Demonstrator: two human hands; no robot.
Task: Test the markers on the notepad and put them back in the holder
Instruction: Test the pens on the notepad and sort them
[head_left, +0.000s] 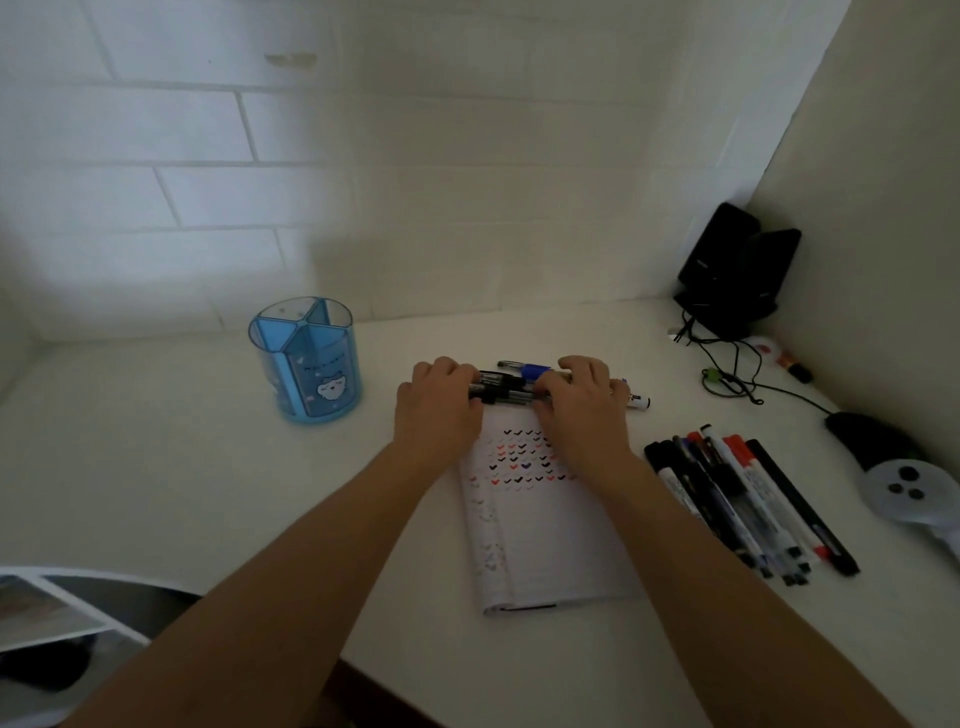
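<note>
A white notepad (545, 525) lies open on the desk, its upper part covered in rows of small black, red and blue check marks. Just beyond its top edge lies a bundle of markers (511, 387), black and blue ones among them. My left hand (439, 405) grips the bundle's left end and my right hand (582, 402) grips its right end, fingers curled over the pens. A blue translucent holder (306, 358) with divided compartments stands empty at the left. Several more markers (748, 504) lie side by side to the right of the notepad.
Two black speakers (737, 270) with trailing cables (727, 364) stand in the back right corner. A black mouse (862, 434) and a white controller (914, 491) lie at the right edge. The white desk (156, 467) meets a tiled wall behind.
</note>
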